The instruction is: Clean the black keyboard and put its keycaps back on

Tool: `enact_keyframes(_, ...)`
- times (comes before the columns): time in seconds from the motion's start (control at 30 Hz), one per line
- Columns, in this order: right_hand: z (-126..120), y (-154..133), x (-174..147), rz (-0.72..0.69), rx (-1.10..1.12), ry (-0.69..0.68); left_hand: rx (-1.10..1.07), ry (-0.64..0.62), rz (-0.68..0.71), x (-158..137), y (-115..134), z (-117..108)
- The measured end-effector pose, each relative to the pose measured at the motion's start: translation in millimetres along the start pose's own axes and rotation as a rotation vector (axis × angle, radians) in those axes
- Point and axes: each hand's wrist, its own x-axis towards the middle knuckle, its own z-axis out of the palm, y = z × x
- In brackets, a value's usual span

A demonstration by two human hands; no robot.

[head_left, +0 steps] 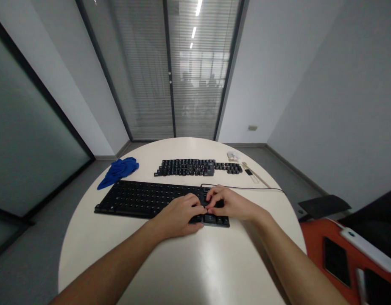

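A black keyboard (135, 198) lies on the round table, its cable leading off to the right. Most of its key positions look bare of caps, while a few keycaps (211, 219) sit at the lower right corner. Over the number pad end, my left hand (182, 214) rests with bent fingers, its fingertips against those of my right hand (229, 203). The right fingers are pinched together just above the keys. Whatever lies between the fingertips is too small and covered to name. Behind the keyboard, loose black keycaps (185, 167) stand in rows laid out like a keyboard.
A crumpled blue cloth (121, 169) lies at the table's left. A small clear bag (233, 156) and a thin stick-like tool (257, 176) with a wire loop are at the back right. Phones (337, 260) and a white power strip (369, 248) rest on an orange seat.
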Motion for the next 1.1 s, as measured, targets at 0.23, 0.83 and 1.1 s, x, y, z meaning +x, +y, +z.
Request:
enact_keyframes(0.23,0,-1,1,0.02,0.011,-0.005,-0.004,-0.003,-0.023,2,4,-2)
enact_keyframes(0.83,0,-16,5,-0.051,-0.176,-0.006,0.057,-0.015,-0.007,2,10,-8)
enact_keyframes(1.1,-19,30,1,0.04,-0.255,0.401,0.054,0.008,0.033,-2,3,-2)
